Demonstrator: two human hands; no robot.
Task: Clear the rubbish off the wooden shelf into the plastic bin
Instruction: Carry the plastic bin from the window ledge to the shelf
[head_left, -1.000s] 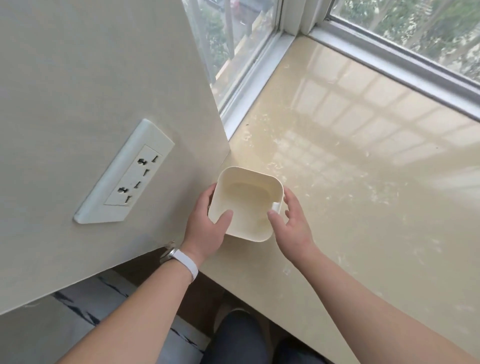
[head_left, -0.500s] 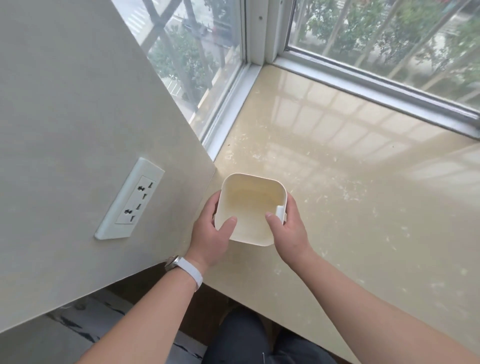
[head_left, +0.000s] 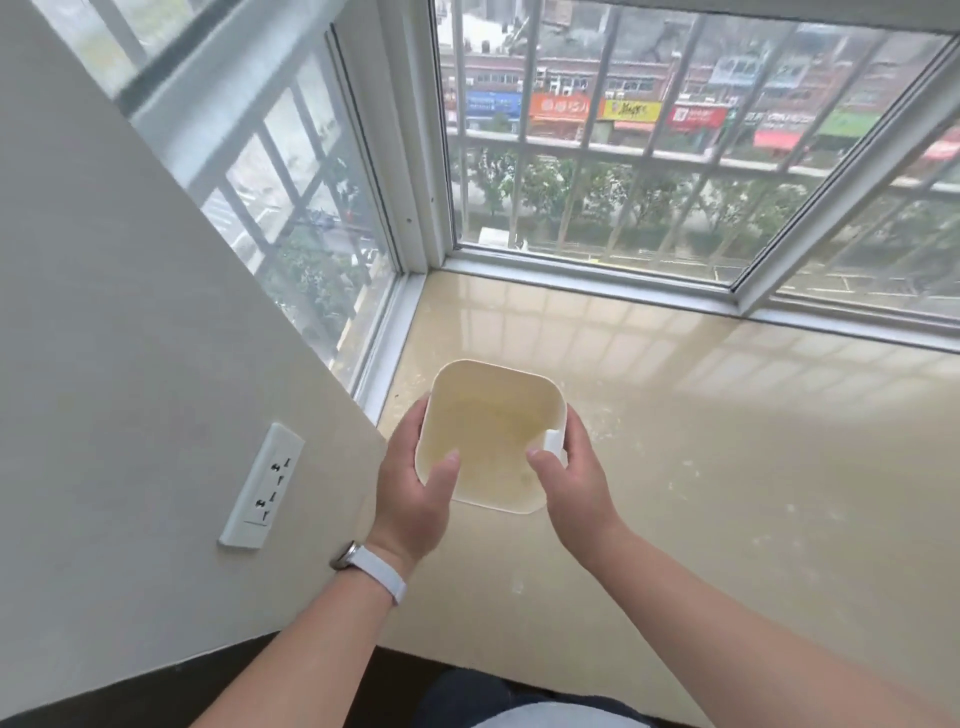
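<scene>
Head view: cream plastic bin (head_left: 488, 441), apparently empty, held above a glossy beige window ledge (head_left: 727, 467). Left hand (head_left: 415, 493) and right hand (head_left: 571, 483) each grip a side, thumbs hooked inside. No wooden shelf or rubbish visible, so clearing seems unstarted.

Head cam looks down, close over sill (head_left: 727, 467), prob. bay window.

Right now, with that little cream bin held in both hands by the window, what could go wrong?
The plastic bin is pinched only at its rim by the left hand and right hand, so it might tip or slip. It also sits close to the wall corner and could knock against it.
</scene>
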